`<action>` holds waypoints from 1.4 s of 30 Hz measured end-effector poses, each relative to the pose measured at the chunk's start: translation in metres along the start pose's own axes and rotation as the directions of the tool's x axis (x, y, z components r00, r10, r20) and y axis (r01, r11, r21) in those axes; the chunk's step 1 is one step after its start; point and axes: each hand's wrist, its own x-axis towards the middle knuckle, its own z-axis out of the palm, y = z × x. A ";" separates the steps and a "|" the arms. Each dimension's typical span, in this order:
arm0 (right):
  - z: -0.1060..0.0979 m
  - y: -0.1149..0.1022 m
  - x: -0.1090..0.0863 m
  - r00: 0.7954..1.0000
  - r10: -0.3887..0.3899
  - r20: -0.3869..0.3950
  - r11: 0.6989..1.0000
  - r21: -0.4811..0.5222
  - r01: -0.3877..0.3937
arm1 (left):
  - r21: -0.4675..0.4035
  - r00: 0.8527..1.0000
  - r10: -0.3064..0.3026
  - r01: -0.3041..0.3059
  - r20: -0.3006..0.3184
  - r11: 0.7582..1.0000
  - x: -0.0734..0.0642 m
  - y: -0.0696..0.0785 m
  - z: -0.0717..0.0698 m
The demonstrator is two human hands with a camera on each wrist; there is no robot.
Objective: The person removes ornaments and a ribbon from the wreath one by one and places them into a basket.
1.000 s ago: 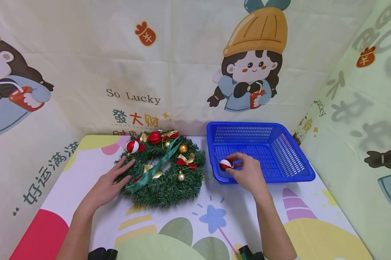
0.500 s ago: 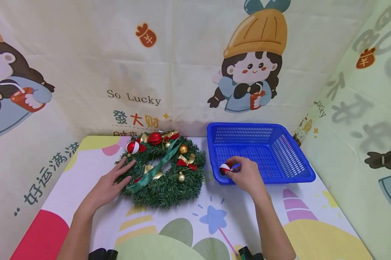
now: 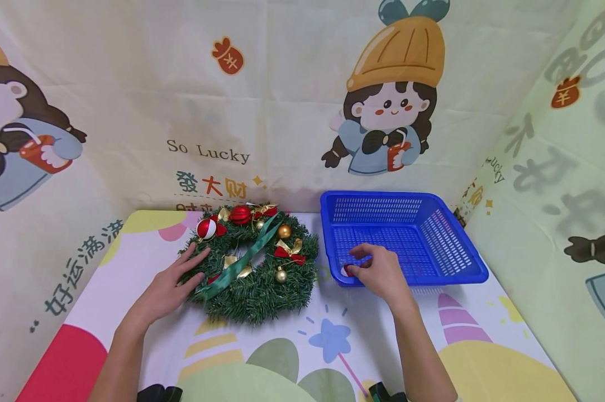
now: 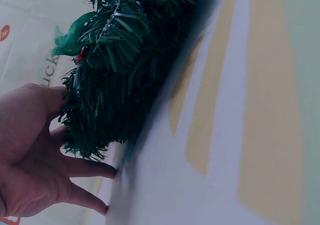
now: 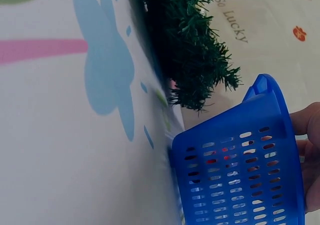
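A green wreath (image 3: 257, 296) with gold and red bows, a teal ribbon and several baubles lies flat on the table's left half. My left hand (image 3: 163, 290) rests against its left side, fingers spread; the left wrist view shows the fingertips around the bristly edge. Over the near-left corner of the blue basket (image 3: 408, 278) is my right hand (image 3: 382, 273), thumb and index finger apart. Low in that corner, partly hidden by the thumb, sits a red-and-white bauble (image 3: 345, 271). Through the basket slots in the right wrist view, red patches show below the fingers.
The printed tablecloth (image 3: 282, 385) covers the table. Behind it and at both sides hang cloth walls with cartoon prints. Black objects poke in at the bottom edge, near each forearm. A narrow gap separates wreath and basket.
The bauble has gone from between my right fingers down into the basket's near-left corner. My right hand has lowered slightly and let go. The left hand stays on the wreath.
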 end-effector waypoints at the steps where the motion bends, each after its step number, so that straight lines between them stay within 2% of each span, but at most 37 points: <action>1: 0.000 0.000 0.000 1.000 -0.004 -0.001 1.000 -0.002 0.004 | 0.000 1.000 -0.003 0.003 0.001 1.000 0.000 0.000 0.000; 20: 0.003 -0.001 0.000 1.000 0.013 -0.005 1.000 -0.016 -0.013 | 0.010 1.000 -0.005 0.005 0.000 1.000 -0.001 0.003 -0.001; 30: 0.002 -0.003 -0.003 1.000 -0.014 -0.018 1.000 -0.004 0.014 | 0.006 1.000 0.001 -0.001 -0.002 1.000 -0.001 0.000 0.000; 42: 0.002 -0.010 -0.005 0.991 -0.082 -0.108 0.997 -0.014 0.081 | 0.007 1.000 -0.003 0.003 -0.004 1.000 0.001 -0.001 0.001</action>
